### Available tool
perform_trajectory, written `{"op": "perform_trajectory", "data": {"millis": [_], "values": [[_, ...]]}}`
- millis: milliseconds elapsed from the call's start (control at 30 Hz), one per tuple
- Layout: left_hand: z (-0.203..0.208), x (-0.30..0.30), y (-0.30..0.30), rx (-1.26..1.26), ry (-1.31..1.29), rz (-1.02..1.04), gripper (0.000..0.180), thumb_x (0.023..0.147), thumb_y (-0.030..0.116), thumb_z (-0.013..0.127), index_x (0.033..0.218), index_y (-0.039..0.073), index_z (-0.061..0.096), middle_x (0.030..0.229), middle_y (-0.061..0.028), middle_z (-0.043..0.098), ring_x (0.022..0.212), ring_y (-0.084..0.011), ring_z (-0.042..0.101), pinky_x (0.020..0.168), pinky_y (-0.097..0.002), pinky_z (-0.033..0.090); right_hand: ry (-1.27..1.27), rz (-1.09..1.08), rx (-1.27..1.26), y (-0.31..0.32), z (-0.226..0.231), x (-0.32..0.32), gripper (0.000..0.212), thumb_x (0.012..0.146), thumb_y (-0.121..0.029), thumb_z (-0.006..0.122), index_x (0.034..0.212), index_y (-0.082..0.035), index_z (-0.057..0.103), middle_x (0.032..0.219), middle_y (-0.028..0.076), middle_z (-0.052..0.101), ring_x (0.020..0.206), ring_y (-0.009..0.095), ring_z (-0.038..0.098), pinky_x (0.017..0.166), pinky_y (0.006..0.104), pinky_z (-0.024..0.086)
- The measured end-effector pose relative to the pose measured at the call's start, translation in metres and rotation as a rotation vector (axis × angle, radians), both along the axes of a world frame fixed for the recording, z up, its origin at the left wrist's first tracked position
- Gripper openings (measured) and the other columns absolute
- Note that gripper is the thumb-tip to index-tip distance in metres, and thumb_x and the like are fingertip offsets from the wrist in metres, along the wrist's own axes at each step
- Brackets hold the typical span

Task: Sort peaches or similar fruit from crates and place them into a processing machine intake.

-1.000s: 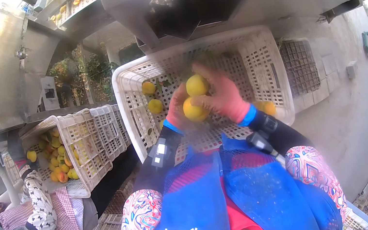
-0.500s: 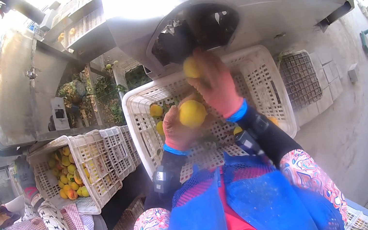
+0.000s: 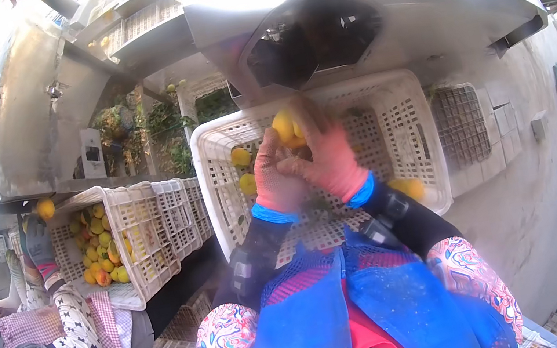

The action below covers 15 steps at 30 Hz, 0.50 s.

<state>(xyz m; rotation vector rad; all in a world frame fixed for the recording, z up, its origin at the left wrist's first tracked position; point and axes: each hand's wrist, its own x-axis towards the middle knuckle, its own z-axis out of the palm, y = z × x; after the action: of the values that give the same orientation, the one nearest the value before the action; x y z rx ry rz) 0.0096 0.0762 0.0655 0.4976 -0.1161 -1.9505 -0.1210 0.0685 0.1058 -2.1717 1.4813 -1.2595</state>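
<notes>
Both my hands, in pink gloves, are together over a white plastic crate [image 3: 399, 119]. My left hand [image 3: 275, 180] curls its fingers against a yellow peach [image 3: 283, 126]. My right hand [image 3: 332, 157], partly blurred, is closed around the far side, and a second yellow fruit shows partly under its fingers. The two hands touch, so which fruit rests in which hand is partly hidden. Loose peaches lie in the crate: one [image 3: 240, 157] by its left wall, another [image 3: 247, 184] just nearer, and a yellow one [image 3: 408, 188] by my right forearm.
Beyond the crate is a metal chute with a dark opening [image 3: 314, 37]. At left, a tilted white crate [image 3: 155, 233] holds many peaches; a co-worker's gloved hand [image 3: 37, 242] is beside it, near a peach [image 3: 45, 209]. A grey rack [image 3: 460, 123] stands right of my crate.
My right hand has come down from the chute opening to meet my left, which has moved up with its peach. The co-worker's hand has risen, and a peach now shows by it.
</notes>
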Motion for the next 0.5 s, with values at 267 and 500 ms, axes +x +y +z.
{"op": "perform_trajectory", "data": {"millis": [267, 500], "values": [[-0.02, 0.022, 0.003, -0.437, -0.641, -0.239, 0.051, 0.105, 0.046, 0.055, 0.13, 0.003, 0.061, 0.133, -0.0116, 0.062, 0.124, -0.0259, 0.058, 0.107, -0.0414, 0.047, -0.176, -0.069, -0.112, -0.014, 0.024, -0.01, 0.09, 0.07, -0.023, 0.09, 0.147, 0.0, 0.048, 0.133, 0.024, 0.06, 0.118, 0.043, 0.062, 0.1, 0.0458, 0.052], [-0.15, 0.04, 0.004, -0.538, -2.18, -0.327, 0.058, 0.083, 0.043, 0.075, 0.133, 0.018, 0.063, 0.145, -0.0109, 0.055, 0.14, -0.033, 0.045, 0.112, -0.0475, 0.039, 0.288, -0.198, -0.036, -0.128, 0.014, -0.024, 0.064, 0.078, -0.025, 0.085, 0.133, -0.001, 0.061, 0.128, 0.021, 0.066, 0.107, 0.038, 0.066, 0.088, 0.0467, 0.055]]}}
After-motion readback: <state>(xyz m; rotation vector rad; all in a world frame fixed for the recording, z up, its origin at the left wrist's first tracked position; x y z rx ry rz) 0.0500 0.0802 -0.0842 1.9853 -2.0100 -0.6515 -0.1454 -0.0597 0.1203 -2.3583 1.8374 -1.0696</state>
